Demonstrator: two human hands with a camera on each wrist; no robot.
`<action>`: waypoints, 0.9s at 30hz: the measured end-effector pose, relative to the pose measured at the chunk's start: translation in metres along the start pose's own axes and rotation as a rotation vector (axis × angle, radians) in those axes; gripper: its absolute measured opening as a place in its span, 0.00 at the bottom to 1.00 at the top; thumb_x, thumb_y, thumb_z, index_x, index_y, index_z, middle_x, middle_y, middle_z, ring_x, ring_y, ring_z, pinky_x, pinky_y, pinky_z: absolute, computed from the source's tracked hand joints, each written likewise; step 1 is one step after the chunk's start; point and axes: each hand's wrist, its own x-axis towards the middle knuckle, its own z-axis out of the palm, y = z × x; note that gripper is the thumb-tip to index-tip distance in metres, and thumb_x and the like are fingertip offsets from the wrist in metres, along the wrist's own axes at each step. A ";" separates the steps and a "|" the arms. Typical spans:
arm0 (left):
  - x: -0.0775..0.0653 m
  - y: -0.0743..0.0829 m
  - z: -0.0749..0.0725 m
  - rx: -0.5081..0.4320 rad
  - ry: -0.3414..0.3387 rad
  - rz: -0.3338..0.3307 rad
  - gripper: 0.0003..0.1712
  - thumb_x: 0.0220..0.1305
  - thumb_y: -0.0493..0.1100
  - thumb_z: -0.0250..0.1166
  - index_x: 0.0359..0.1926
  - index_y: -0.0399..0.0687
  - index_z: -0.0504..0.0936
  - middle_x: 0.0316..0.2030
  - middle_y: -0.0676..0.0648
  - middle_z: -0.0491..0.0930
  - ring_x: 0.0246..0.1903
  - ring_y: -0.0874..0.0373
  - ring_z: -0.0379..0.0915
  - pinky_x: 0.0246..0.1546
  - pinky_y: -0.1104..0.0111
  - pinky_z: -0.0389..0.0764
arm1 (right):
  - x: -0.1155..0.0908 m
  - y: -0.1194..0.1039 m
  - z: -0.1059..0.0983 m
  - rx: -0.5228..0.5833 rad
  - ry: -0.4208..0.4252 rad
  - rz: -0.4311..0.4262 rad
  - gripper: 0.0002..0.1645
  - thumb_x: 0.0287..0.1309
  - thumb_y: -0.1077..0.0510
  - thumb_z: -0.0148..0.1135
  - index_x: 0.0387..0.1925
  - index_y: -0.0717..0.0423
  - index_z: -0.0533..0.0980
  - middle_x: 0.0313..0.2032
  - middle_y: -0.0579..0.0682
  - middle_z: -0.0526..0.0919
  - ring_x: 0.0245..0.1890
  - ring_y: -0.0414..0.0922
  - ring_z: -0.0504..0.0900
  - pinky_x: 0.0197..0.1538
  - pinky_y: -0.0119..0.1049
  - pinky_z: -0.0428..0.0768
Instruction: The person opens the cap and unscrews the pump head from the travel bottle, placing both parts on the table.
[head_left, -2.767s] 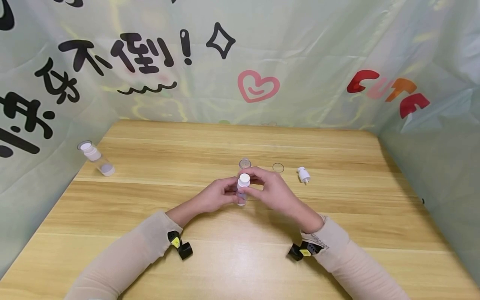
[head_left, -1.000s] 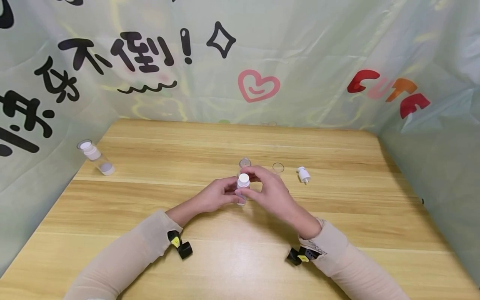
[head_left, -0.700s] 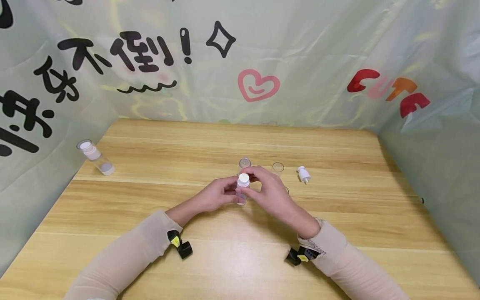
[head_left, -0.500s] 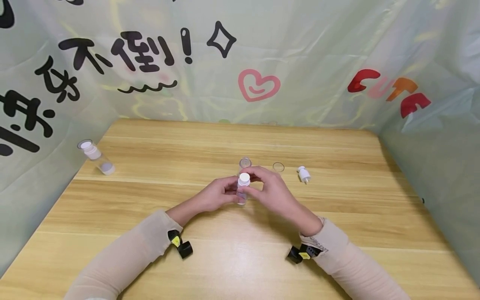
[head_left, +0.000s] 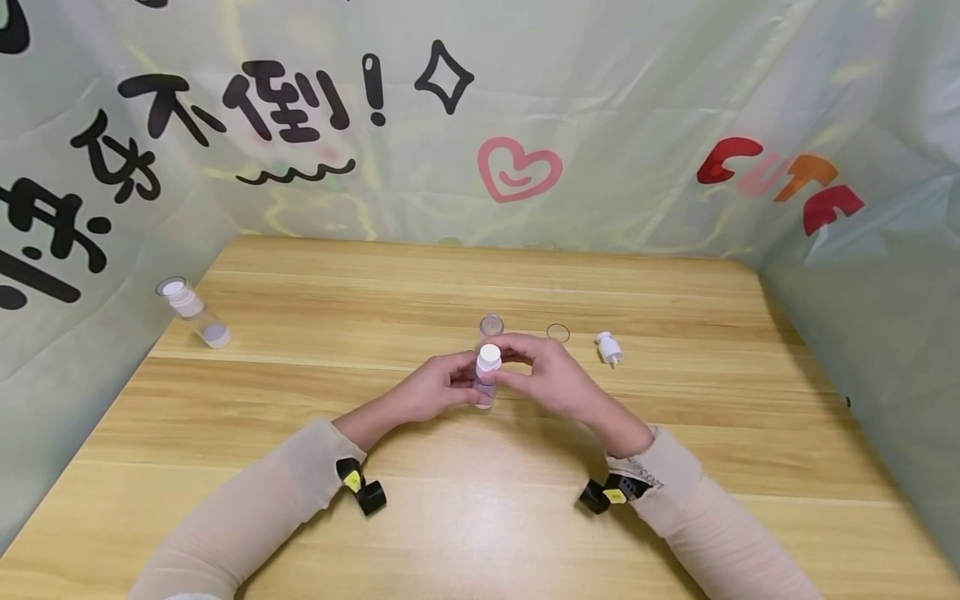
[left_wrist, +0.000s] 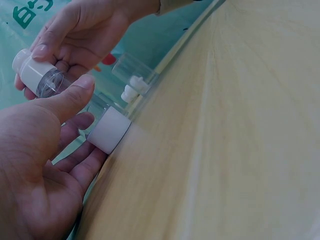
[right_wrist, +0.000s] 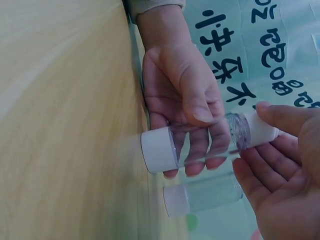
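Note:
Near the table's middle I hold a clear pump bottle (head_left: pixel 487 395) upright, its white base (right_wrist: pixel 160 150) low against the wood. My left hand (head_left: pixel 431 390) wraps the transparent body, with the thumb on the near side. My right hand (head_left: pixel 551 379) pinches the bottle's white pump head (left_wrist: pixel 36 72) between thumb and fingers. A clear threaded neck shows just under that head in both wrist views. Close behind stands a clear open-topped vessel (head_left: pixel 492 323), partly hidden by the right fingers.
Right of the hands stand a clear cap (head_left: pixel 558 333), of which mostly the round rim shows, and a loose white pump head (head_left: pixel 609 348) with its stem out. Another capped pump bottle (head_left: pixel 197 315) stands at the table's left edge. Printed cloth (head_left: pixel 600 108) walls the back and sides.
The right wrist swung slightly inward, then back outward and away, as the thumb shifted around the pump head. The bottle and left hand stay in place.

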 end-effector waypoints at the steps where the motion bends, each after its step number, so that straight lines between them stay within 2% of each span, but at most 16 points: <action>1: 0.000 0.000 0.000 -0.001 0.002 -0.001 0.26 0.61 0.43 0.71 0.60 0.47 0.76 0.48 0.50 0.83 0.48 0.59 0.79 0.49 0.68 0.81 | 0.000 0.000 -0.001 0.012 -0.012 0.007 0.21 0.59 0.57 0.70 0.53 0.56 0.80 0.50 0.47 0.83 0.50 0.45 0.81 0.59 0.47 0.76; 8: 0.000 -0.001 0.001 -0.006 0.013 0.000 0.31 0.60 0.42 0.71 0.64 0.45 0.73 0.50 0.48 0.82 0.49 0.58 0.79 0.50 0.68 0.80 | 0.001 0.003 -0.005 0.159 -0.096 0.046 0.22 0.62 0.61 0.66 0.57 0.59 0.76 0.53 0.54 0.81 0.56 0.47 0.79 0.59 0.52 0.76; 13: 0.000 -0.001 0.001 -0.006 0.011 0.000 0.29 0.60 0.42 0.71 0.61 0.45 0.75 0.49 0.48 0.83 0.48 0.58 0.79 0.49 0.68 0.81 | 0.001 0.004 -0.007 0.189 -0.127 0.036 0.21 0.64 0.62 0.64 0.58 0.60 0.76 0.53 0.55 0.81 0.56 0.46 0.79 0.59 0.51 0.76; 20: 0.000 -0.002 0.000 0.007 0.006 0.012 0.26 0.61 0.43 0.71 0.59 0.45 0.76 0.48 0.49 0.83 0.49 0.58 0.79 0.51 0.67 0.80 | -0.001 0.003 -0.007 0.083 -0.083 0.002 0.28 0.59 0.61 0.68 0.61 0.59 0.74 0.57 0.51 0.79 0.56 0.46 0.78 0.62 0.41 0.74; 27: 0.000 -0.001 0.001 -0.020 -0.001 0.027 0.23 0.62 0.40 0.70 0.57 0.42 0.76 0.48 0.47 0.83 0.47 0.56 0.80 0.50 0.67 0.80 | -0.001 -0.005 0.000 -0.095 0.047 -0.064 0.31 0.54 0.58 0.73 0.59 0.60 0.74 0.57 0.51 0.79 0.55 0.46 0.79 0.61 0.38 0.75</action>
